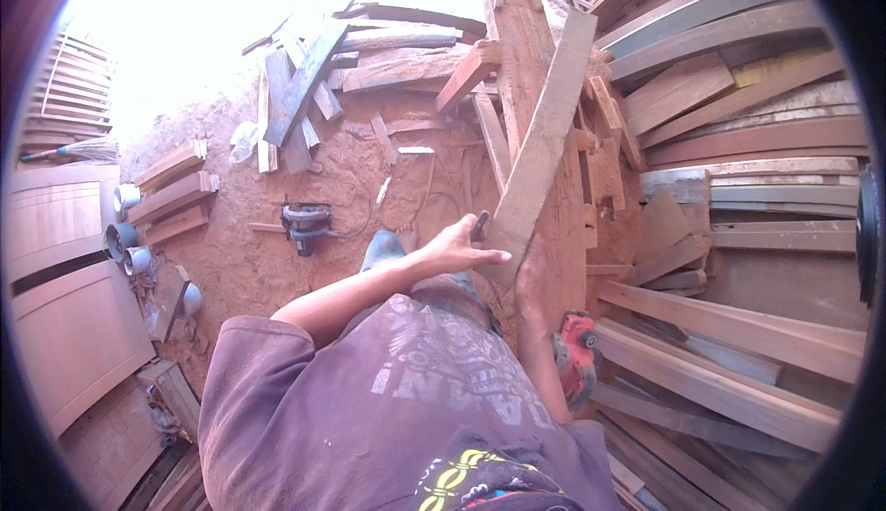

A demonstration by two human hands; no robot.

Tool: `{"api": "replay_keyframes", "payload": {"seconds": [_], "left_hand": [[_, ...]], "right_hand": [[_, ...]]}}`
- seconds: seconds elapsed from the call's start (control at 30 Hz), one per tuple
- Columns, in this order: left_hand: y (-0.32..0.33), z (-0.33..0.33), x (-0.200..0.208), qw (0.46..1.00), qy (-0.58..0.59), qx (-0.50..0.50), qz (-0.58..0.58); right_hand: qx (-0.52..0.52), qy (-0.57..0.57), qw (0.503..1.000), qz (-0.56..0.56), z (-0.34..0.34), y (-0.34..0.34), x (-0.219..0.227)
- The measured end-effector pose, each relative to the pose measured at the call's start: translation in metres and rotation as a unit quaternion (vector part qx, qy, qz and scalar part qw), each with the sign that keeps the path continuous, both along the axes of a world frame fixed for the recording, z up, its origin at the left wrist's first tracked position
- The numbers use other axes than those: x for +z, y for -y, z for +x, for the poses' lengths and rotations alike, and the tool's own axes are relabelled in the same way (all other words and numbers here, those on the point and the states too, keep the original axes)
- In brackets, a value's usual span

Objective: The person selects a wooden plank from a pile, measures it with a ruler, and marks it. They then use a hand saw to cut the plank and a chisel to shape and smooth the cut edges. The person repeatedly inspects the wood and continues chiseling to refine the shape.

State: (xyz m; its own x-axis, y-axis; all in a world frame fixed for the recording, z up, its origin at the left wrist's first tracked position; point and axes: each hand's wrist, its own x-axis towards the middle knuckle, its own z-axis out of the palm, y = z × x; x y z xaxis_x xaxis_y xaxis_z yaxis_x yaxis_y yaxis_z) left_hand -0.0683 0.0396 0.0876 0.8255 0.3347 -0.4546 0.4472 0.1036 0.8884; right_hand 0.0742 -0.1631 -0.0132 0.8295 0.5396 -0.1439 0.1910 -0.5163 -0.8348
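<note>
The plank [544, 132], long, flat & pale brown, sits just ahead of the worker, slanting away & a bit to the right, near end close to the body. It overlaps a thick timber beam [522, 59] in this view; can't tell if it rests on it or is held clear.

Handling, as a judgement: prob. stiff, w/ moderate wt. & a long far end that'd tip or swing if held only near the body. Surface looks rough & maybe dusty, so grip prob. OK, though dust could let it slide; splinters poss. along edges. Not fragile. Best hold: both long edges, one hand nr. the middle for balance, the other steadying the near end.

L hand [452, 248] is part-open at the plank's left edge nr. its near end, thumb stretched over the face; a small dark item [479, 226] is at its fingertips, exact grip unclear. R hand [532, 280] is by the right edge, same end, fingers fairly straight; can't tell how firmly it holds, if at all.

Further out: red power tool [576, 363] by the R forearm, dark corded power tool [306, 223] on the dusty floor [249, 280] to the left, stacked boards [784, 234] to the right.
</note>
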Motion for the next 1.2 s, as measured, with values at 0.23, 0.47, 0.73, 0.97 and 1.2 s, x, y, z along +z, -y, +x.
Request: {"api": "replay_keyframes", "payload": {"seconds": [0.23,0.47,0.73,0.97,1.2], "left_hand": [[-0.018,-0.017,0.039,0.991,-0.082,-0.041,0.095],[-0.040,-0.031,0.014,0.998,-0.043,-0.026,0.029],[-0.065,-0.053,-0.038,0.993,-0.114,-0.008,-0.031],[-0.057,-0.056,-0.066,0.992,-0.075,0.054,-0.088],[-0.041,-0.049,-0.073,0.990,-0.069,0.054,-0.113]], "right_hand": [[-0.013,-0.303,0.937,0.175,-0.030,-0.045,0.060],[-0.010,-0.271,0.962,0.041,-0.025,-0.059,0.086],[0.034,-0.324,0.944,0.056,-0.050,-0.087,0.096],[-0.040,-0.460,0.883,0.081,-0.062,-0.095,0.088],[-0.023,-0.358,0.922,0.146,-0.052,-0.082,0.070]]}}
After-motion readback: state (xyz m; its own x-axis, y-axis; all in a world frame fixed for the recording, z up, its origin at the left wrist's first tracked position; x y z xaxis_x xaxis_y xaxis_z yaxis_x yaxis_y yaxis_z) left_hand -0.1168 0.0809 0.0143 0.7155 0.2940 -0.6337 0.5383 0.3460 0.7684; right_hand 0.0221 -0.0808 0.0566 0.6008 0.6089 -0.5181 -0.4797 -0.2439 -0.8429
